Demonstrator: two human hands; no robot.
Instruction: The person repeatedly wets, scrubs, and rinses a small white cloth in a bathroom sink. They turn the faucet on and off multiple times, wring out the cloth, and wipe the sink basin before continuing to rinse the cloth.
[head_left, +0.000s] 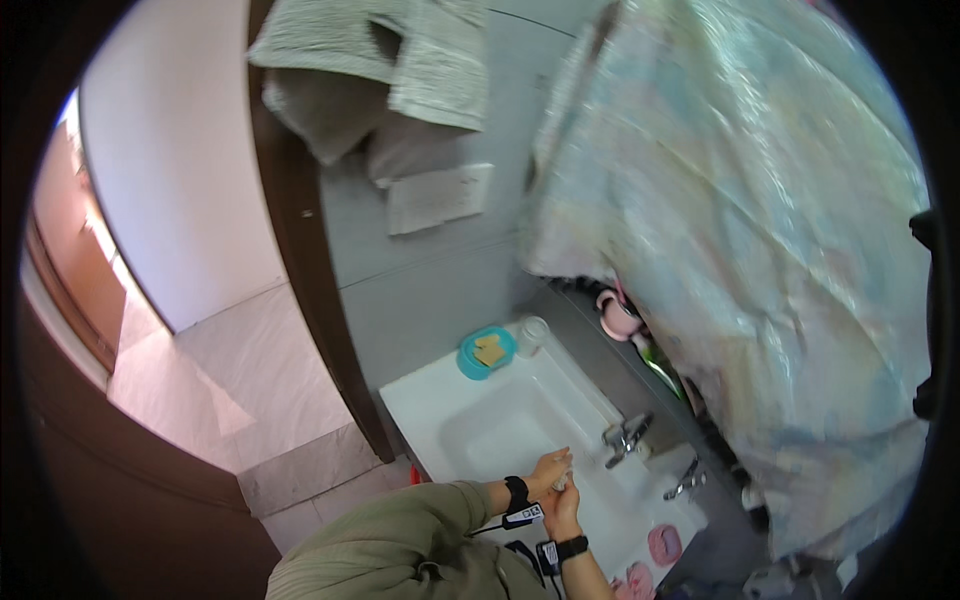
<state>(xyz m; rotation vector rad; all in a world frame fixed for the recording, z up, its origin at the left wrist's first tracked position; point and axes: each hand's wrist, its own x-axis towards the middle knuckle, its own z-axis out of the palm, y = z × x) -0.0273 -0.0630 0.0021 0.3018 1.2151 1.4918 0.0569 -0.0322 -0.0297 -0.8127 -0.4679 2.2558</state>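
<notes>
Over the white washbasin (491, 439), my left hand (551, 471) and my right hand (564, 510) meet, the right one lower in the picture. A small white patch (559, 482) shows between them; whether it is soap or lather I cannot tell. Their fingers overlap, so much of both palms is hidden. Each wrist wears a black strap with a small cabled device. Just right of my hands stands a chrome faucet (624, 441), apart from them. No stream of water can be made out below its spout.
A turquoise dish (472, 369) with yellowish pieces and a white cup (534, 335) stand on the far rim. A pink soap dish (664, 544) and a pink bunched item (636, 582) lie nearer. Another chrome fitting (684, 481), a shower curtain (735, 262) and towels (442, 67) surround the basin.
</notes>
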